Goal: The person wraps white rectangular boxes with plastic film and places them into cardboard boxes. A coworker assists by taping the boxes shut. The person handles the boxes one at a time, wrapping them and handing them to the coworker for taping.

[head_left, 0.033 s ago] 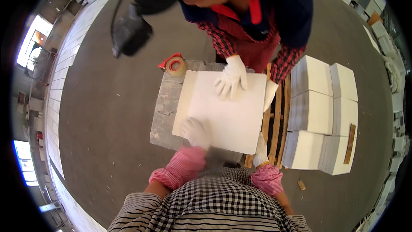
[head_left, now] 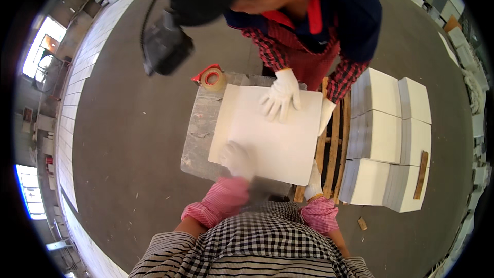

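Note:
A square white sheet or board (head_left: pixel 278 139) lies on a worn grey stand, its thickness hard to tell. My left hand (head_left: pixel 237 158), in a white glove with a pink checked sleeve, rests on its near left part; motion blurs the fingers. At the near right edge, my right hand (head_left: pixel 313 183) touches the side, gloved fingers stretched along it and partly hidden by the sheet. Across from me, a co-worker's gloved hand (head_left: pixel 280 95) presses flat on the far part. The co-worker's other hand (head_left: pixel 327 113) is at the far right edge.
The grey stand (head_left: pixel 198 144) carries a red tape dispenser (head_left: pixel 211 77) at its far left corner. On the right are a wooden pallet (head_left: pixel 334 149) and stacked white blocks (head_left: pixel 381 128) topped by a wood strip (head_left: pixel 420 175). A wood scrap (head_left: pixel 362 223) lies on the floor.
The whole view has shifted slightly. The co-worker's head has moved a little to the right. The hands stay in nearly the same places on the white sheet.

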The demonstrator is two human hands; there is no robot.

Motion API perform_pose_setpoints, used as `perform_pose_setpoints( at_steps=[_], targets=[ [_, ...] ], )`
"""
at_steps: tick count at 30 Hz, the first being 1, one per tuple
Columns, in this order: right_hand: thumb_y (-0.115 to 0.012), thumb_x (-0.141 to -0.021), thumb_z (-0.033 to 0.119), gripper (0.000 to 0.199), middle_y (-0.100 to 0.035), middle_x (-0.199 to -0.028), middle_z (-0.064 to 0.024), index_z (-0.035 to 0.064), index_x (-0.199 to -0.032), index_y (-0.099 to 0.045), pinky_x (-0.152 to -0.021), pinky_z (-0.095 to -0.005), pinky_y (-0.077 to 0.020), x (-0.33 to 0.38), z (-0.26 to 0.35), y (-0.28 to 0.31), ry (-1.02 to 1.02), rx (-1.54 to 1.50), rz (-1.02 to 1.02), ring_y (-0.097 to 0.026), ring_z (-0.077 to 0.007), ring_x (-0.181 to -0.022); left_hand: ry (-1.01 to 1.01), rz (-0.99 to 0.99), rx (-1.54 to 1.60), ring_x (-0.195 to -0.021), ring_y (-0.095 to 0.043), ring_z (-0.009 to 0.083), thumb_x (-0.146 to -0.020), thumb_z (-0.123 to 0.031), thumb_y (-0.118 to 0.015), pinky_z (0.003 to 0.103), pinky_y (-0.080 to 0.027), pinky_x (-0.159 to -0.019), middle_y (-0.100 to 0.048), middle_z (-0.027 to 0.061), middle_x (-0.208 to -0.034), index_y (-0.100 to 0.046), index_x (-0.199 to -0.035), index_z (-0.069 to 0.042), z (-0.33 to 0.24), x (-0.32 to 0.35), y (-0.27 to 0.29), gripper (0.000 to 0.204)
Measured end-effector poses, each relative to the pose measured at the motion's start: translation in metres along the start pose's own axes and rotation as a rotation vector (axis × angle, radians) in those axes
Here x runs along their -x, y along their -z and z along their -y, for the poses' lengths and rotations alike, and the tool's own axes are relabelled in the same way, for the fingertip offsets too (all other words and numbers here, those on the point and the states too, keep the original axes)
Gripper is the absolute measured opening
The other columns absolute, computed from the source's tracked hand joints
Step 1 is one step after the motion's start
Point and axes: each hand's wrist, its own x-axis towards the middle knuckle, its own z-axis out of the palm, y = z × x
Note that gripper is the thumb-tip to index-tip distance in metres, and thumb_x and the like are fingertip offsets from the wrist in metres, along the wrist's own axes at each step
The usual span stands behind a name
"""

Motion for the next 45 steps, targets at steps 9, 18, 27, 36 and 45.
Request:
perform_pose_setpoints(
  at_steps=[9,18,27,36,45],
  targets=[
    [-0.043,-0.112,0.062,0.076,-0.056,-0.154,-0.0117,0.0032,-0.16,-0.046,-0.113,-0.0352,-0.0435,-0.081,-0.052,0.042,-0.152,-0.144,0.197,-0.054,-0.0233,-0.138,-0.169,0.078,0.212,-0.103,-0.06,0.0368,-0.095,-0.023,-0.068,0.05,-0.048,-0.091,-0.062,0.0154,-0.107,-0.061,-0.123,0.0,0.007,0.009,0.025,0.037],
    [-0.052,-0.11,0.059,0.08,-0.046,-0.163,-0.0152,0.0115,-0.17,-0.028,-0.125,-0.0529,-0.0334,-0.048,-0.022,0.059,-0.049,0.246,0.454,-0.044,-0.0329,-0.15,0.94,0.81,1.494,-0.096,-0.071,0.0246,-0.112,-0.026,-0.049,0.039,-0.058,-0.084,-0.074,0.0093,-0.107,-0.069,-0.122,-0.003,0.154,-0.096,-0.045,0.032],
    [-0.071,-0.102,0.047,0.09,-0.046,-0.163,-0.0136,0.0037,-0.168,-0.029,-0.125,-0.043,-0.0345,-0.053,-0.039,0.058,-0.073,-0.078,0.382,-0.045,-0.0284,-0.15,0.142,1.255,1.357,-0.098,-0.072,0.0215,-0.113,-0.04,-0.051,0.038,-0.058,-0.084,-0.075,0.0101,-0.114,-0.068,-0.129,0.0,0.144,-0.078,-0.088,0.046],
    [-0.068,-0.106,0.027,0.083,-0.043,-0.166,-0.0151,0.0034,-0.17,-0.023,-0.125,-0.0396,-0.0354,-0.058,-0.018,0.061,-0.052,-0.159,0.439,-0.044,-0.0257,-0.151,0.346,1.169,1.178,-0.096,-0.072,0.0208,-0.113,-0.039,-0.053,0.037,-0.058,-0.082,-0.075,0.0101,-0.112,-0.067,-0.129,0.001,0.105,-0.047,-0.067,0.046],
    [-0.071,-0.101,0.035,0.096,-0.033,-0.172,-0.0161,0.003,-0.172,-0.015,-0.13,-0.0415,-0.0239,-0.069,-0.015,0.07,0.035,-0.085,0.539,-0.029,-0.0278,-0.159,0.407,1.072,1.107,-0.094,-0.072,0.0202,-0.112,-0.038,-0.054,0.036,-0.059,-0.08,-0.075,0.0102,-0.11,-0.066,-0.13,0.002,0.083,-0.043,-0.058,0.046]
  ],
)
